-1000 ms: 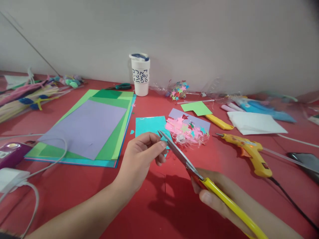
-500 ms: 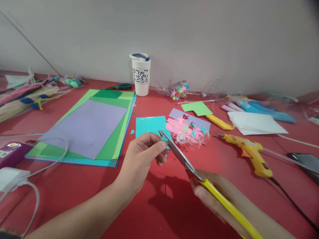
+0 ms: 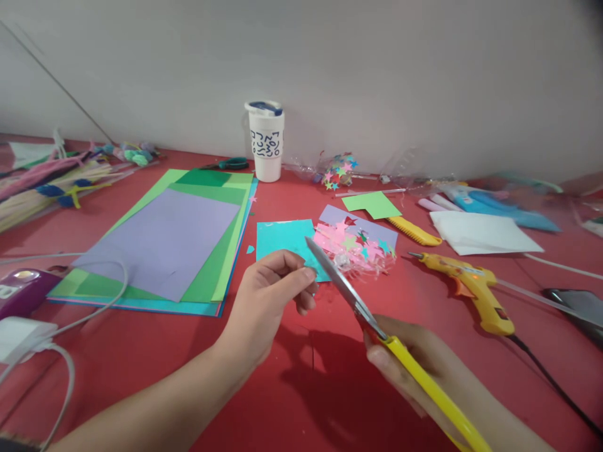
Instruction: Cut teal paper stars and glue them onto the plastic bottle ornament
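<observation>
My left hand (image 3: 268, 301) is closed in a pinch, thumb against forefinger, on a small turquoise paper piece (image 3: 313, 265) that is mostly hidden by the fingers. In my right hand (image 3: 391, 370) are yellow-handled scissors (image 3: 346, 289), their blades together and pointing up and left, just right of the left fingertips. Behind the left hand lies a turquoise paper sheet (image 3: 282, 237). Beside it, pink paper bits and star confetti (image 3: 348, 242) are heaped on a lilac paper (image 3: 384, 236).
Stacked coloured papers (image 3: 169, 238) lie left, near a white charger (image 3: 23, 336) with cables. A white tumbler (image 3: 267, 147) stands by the wall. To the right are a yellow glue gun (image 3: 471, 285), a yellow cutter (image 3: 414, 231), white folded paper (image 3: 485, 232) and a phone (image 3: 575, 307).
The scissors' blades have closed and drawn slightly right, away from the left fingertips. Less of the turquoise piece shows at the left fingertips. The left hand has barely moved.
</observation>
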Demonstrator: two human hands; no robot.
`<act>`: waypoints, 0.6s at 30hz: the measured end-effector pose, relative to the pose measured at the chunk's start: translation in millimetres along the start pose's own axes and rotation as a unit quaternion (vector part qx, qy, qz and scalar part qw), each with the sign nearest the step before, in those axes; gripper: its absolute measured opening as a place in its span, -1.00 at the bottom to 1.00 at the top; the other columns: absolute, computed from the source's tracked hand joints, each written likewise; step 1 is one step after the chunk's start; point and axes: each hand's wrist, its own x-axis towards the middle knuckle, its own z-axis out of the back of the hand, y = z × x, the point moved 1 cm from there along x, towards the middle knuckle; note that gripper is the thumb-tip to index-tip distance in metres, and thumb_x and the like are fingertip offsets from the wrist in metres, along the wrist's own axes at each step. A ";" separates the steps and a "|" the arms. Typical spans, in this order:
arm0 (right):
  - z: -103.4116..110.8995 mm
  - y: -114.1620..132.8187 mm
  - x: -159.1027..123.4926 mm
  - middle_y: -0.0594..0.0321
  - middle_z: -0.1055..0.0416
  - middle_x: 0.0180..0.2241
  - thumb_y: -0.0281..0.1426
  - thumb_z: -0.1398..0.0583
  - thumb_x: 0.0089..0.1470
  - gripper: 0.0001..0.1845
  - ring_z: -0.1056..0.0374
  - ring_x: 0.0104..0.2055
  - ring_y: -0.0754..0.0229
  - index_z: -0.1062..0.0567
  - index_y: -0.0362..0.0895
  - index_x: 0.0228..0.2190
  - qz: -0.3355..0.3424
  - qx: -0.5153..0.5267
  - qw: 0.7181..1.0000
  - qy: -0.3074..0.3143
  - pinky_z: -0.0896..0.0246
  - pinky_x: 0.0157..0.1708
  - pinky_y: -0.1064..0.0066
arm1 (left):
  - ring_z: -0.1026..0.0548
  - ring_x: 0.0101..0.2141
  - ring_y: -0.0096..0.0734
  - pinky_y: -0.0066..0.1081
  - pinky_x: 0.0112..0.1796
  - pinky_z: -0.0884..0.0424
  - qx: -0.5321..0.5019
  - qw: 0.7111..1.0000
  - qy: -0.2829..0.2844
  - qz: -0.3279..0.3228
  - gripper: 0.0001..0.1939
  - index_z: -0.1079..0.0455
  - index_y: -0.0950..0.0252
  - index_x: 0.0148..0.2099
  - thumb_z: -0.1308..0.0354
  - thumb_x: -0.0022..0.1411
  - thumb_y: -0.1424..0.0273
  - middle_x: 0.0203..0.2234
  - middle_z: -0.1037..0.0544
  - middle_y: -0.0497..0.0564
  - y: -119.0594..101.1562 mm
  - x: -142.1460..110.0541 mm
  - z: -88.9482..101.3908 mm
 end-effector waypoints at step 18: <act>0.8 24.8 0.7 0.55 0.00 -0.78 -0.42 -0.08 -0.18 -0.93 0.04 -0.76 0.42 -0.26 -0.07 -0.63 -0.112 0.060 0.988 -0.085 0.10 -0.74 0.59 | -0.25 -0.55 -0.56 -0.50 -0.50 -0.19 0.333 0.912 0.224 0.088 -0.93 -0.30 0.28 -0.50 -0.06 -0.02 0.53 -0.61 -0.32 -0.15 17.3 -12.5 -14.4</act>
